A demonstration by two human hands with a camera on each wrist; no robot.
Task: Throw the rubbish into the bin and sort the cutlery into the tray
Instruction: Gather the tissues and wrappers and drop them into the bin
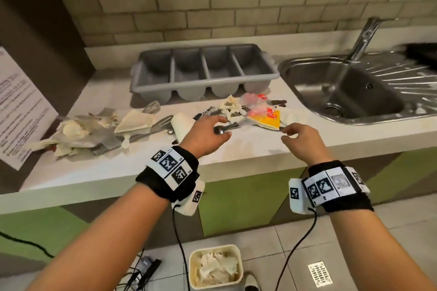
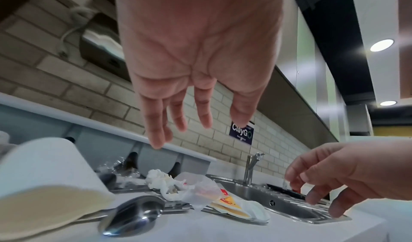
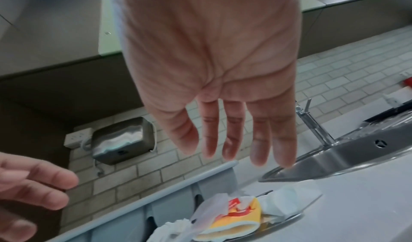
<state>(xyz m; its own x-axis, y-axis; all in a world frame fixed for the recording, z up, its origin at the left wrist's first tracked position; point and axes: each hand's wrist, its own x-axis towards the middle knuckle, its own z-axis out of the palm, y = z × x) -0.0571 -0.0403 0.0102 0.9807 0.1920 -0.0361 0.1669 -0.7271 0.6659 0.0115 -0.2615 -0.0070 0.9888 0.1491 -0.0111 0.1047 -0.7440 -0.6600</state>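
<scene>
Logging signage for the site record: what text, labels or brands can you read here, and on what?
"ClayGo": dark blue wall sign above the sink; the small line under it is too blurred to read.
Printed sheet at the counter's left end: lines of text, too blurred to read.
Yellow and red wrapper: red marking, not legible.
Wristband squares: coded patterns, no words.

Both hands reach over the white bench [image 1: 248,149] with loose, empty fingers: the left hand [image 1: 205,136] hovers just above a spoon [image 1: 221,129], and the right hand [image 1: 301,140] is near a yellow and red wrapper [image 1: 266,118]. Behind them stands a grey four-compartment tray [image 1: 203,72], with crumpled paper [image 1: 78,134] and a spatula [image 1: 151,107] to its left and a steel sink [image 1: 350,92] to its right. On the floor below stands a bin [image 1: 215,267] holding crumpled paper.
</scene>
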